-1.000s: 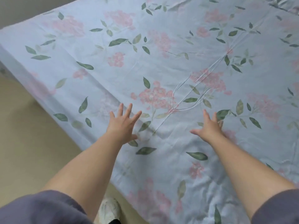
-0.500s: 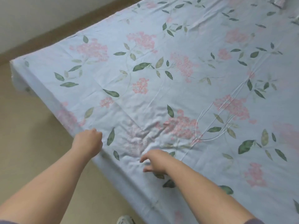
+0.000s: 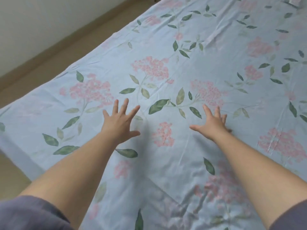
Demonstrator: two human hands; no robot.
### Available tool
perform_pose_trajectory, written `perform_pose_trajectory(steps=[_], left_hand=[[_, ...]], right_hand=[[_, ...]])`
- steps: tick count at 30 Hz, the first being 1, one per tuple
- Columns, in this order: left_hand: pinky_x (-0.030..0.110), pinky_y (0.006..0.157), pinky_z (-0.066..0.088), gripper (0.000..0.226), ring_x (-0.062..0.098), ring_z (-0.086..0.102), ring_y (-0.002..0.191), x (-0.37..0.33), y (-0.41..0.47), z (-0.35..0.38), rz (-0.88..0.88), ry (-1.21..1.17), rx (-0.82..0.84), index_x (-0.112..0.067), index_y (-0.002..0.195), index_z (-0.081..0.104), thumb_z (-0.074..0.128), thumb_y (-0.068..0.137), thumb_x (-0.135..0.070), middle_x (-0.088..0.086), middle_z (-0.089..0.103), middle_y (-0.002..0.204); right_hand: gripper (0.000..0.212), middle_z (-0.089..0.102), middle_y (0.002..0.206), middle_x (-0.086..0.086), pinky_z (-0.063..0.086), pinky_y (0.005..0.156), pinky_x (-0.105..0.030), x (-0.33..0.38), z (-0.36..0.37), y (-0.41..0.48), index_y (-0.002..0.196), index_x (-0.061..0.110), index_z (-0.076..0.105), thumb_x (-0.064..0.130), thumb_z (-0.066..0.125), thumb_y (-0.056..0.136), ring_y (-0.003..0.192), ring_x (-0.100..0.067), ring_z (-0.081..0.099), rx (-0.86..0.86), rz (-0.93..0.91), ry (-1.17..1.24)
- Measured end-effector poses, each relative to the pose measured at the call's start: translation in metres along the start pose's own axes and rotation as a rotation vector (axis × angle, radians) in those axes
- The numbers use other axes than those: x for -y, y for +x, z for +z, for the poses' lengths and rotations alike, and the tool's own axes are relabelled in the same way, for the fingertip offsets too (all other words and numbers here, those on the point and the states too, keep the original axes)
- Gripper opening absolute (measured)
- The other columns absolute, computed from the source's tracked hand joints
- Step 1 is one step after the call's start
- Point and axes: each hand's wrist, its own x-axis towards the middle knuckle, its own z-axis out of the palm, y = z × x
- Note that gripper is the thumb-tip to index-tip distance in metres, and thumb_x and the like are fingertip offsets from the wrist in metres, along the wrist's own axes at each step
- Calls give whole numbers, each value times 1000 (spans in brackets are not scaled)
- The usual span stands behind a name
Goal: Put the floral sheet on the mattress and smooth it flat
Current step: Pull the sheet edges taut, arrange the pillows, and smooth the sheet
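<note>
A light blue floral sheet (image 3: 207,52) with pink blossoms and green leaves lies spread over the mattress and fills most of the view. It drapes over the mattress's left side. My left hand (image 3: 120,122) presses flat on the sheet with its fingers spread wide. About a forearm's length to the right, my right hand (image 3: 212,124) lies flat on the fabric too, fingers straight and splayed. Faint creases run through the cloth near my right forearm and at the far right.
Beige floor (image 3: 11,178) runs along the bed's left side. A pale wall (image 3: 38,25) with a tan skirting board stands at the upper left. A crumpled patch of fabric (image 3: 294,1) sits at the far top right corner.
Half a second ago both hands were curled at the sheet's near left edge. Now they lie flat and spread farther in on the bed, and the bunched wrinkles there are gone.
</note>
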Motion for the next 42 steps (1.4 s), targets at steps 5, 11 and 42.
perform_pose_trajectory(steps=[5,11,42], left_hand=[[74,103,12,106,34,-22,143,94,49,18,-15,23,166,-50,144,-12,50,64,-85,-3,-25,156],[70,103,25,109,27,-13,146,245,-27,75,-385,-140,373,-54,143,-6,55,58,-85,-12,-22,156],[62,104,31,117,32,1,145,349,94,23,-10,-66,378,-49,143,-14,71,63,-63,-6,-21,156]], right_hand=[[111,-27,156,1,12,104,-74,91,49,27,144,53,-7,72,68,64,144,-38,-18,150,65,-51],[105,-27,154,-19,8,102,-76,229,134,-15,145,52,-4,71,64,68,142,-42,-21,241,-393,-383],[118,-33,154,-2,10,106,-72,373,120,42,141,56,-14,72,71,60,142,-41,-21,215,27,-3]])
